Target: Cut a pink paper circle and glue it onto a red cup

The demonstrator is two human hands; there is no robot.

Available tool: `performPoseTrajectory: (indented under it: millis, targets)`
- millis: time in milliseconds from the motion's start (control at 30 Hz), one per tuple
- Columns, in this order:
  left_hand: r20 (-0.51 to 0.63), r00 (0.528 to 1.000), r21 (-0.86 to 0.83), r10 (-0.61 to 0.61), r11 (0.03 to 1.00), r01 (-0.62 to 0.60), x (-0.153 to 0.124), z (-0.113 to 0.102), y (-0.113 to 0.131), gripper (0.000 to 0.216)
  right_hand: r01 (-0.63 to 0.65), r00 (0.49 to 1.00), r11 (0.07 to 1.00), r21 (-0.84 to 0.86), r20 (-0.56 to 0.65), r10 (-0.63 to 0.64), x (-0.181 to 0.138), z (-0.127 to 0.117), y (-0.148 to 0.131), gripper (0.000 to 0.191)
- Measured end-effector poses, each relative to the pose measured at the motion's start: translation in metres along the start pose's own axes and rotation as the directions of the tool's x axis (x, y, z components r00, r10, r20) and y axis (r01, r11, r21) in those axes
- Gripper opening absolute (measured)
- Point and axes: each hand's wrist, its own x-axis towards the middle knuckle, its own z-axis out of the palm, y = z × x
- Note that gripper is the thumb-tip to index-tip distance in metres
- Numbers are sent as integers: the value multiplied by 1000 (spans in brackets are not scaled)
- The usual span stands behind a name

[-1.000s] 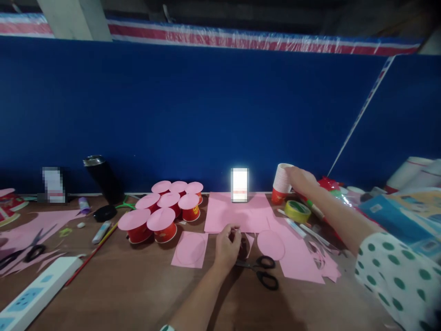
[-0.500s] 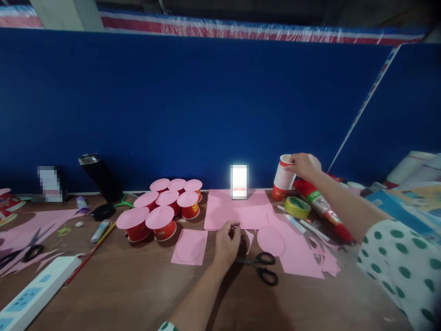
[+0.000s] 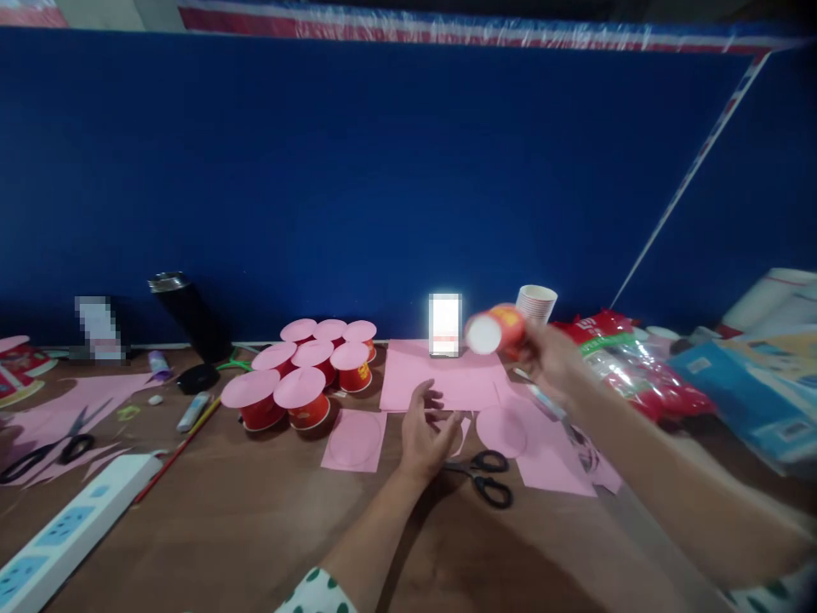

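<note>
My right hand (image 3: 547,358) holds a red paper cup (image 3: 496,330) on its side in the air, its white bottom facing left, above the pink paper sheet (image 3: 440,379). The stack of paper cups (image 3: 536,302) stands behind it near the blue wall. My left hand (image 3: 427,430) hovers open over the table, fingers spread, just left of the black scissors (image 3: 482,477) and between a pink square with a drawn circle (image 3: 354,440) and a cut pink circle (image 3: 502,430). Several red cups capped with pink discs (image 3: 299,375) stand to the left.
A black tumbler (image 3: 185,315), glue stick (image 3: 191,410), pencil (image 3: 175,460) and white power strip (image 3: 70,528) lie at left with another pair of scissors (image 3: 44,451). A lit phone (image 3: 445,323) leans on the wall. Red plastic bag (image 3: 631,375) and blue packages (image 3: 746,392) fill the right.
My right hand pulled one red cup off the stack and brought it left and toward me. My left hand opened from a pinch to spread fingers.
</note>
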Motion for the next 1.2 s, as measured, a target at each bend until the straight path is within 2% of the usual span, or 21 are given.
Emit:
performPoseTrajectory:
  millis: [33,67,100,167,233,267,300,333,367,400,433,500,533,600,800,1033,1200]
  targets:
    - [-18,997,11,74,997,-73,-1,0,2,67,-81,995,996,28,59,79,-20,6,15,30]
    - [-31,989,24,141,990,-141,-3,-1,3,73,-250,962,961,120,147,232,-38,11,30,33]
    - [-43,980,36,195,980,-194,-4,-1,4,76,-396,906,902,169,229,355,-55,15,43,34]
    - [-58,970,57,235,971,-232,-5,-1,6,74,-459,870,874,159,278,406,-79,22,64,36]
    - [-80,981,70,178,982,-173,-4,0,8,64,-459,842,883,95,363,398,-93,23,78,35]
    - [-104,986,71,133,989,-126,-3,0,8,58,-401,855,915,38,374,359,-96,22,83,35]
    - [-139,986,72,93,994,-84,-1,-1,8,54,-289,874,955,-69,388,292,-98,20,86,34]
    - [-183,981,73,67,996,-54,2,-1,8,52,-117,899,974,-196,396,188,-98,17,88,30]
    - [-246,967,78,66,996,-48,5,-2,8,51,91,911,942,-322,410,53,-99,14,90,26]
    - [-300,951,97,79,994,-52,8,-4,7,51,296,891,852,-432,447,-83,-99,11,91,22]
    - [-374,921,125,110,990,-67,11,-5,5,51,469,836,729,-498,516,-185,-100,9,92,20]
    - [-443,879,193,179,976,-101,16,-8,1,54,705,670,512,-491,699,-251,-102,9,95,18]
    - [-461,866,209,195,972,-108,18,-9,-2,55,771,596,441,-460,765,-245,-103,10,97,20]
    - [-475,857,227,199,969,-100,20,-11,-6,57,826,521,370,-425,827,-213,-103,11,101,21]
    - [-459,872,263,173,963,-52,19,-11,-10,58,838,491,362,-407,853,-178,-90,-3,103,24]
    - [-423,899,270,111,963,9,18,-11,-10,57,798,525,462,-387,822,-219,-76,-29,106,28]
    - [-407,912,268,43,960,74,18,-11,-8,56,789,560,405,-462,813,-162,-61,-50,103,26]
